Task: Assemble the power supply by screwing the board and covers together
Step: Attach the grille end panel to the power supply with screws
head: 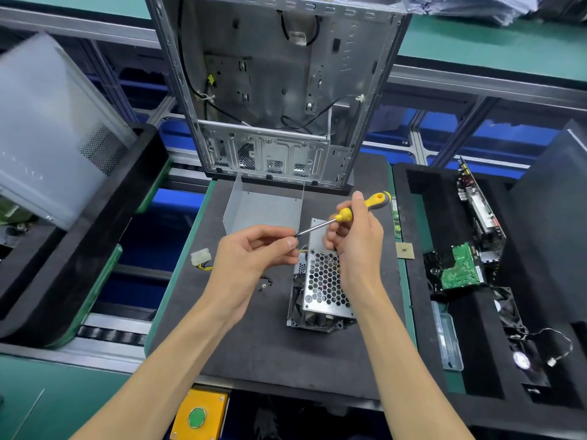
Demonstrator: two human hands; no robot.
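The power supply (324, 281), a metal box with a honeycomb grille, stands on the black foam mat (260, 338). My right hand (355, 239) grips a yellow-handled screwdriver (349, 212) above it, shaft pointing left. My left hand (254, 252) pinches something small at the screwdriver's tip; the item itself is too small to make out. A bent metal cover (263, 208) lies behind my hands. A few loose screws (265, 284) lie on the mat left of the supply. A white connector with coloured wires (200, 258) lies further left.
An open computer case (279, 90) stands upright at the back of the mat. A black foam tray (470, 312) on the right holds circuit boards and fans. A panel (47, 131) leans in a tray on the left. A yellow box with a green button (198, 414) sits near me.
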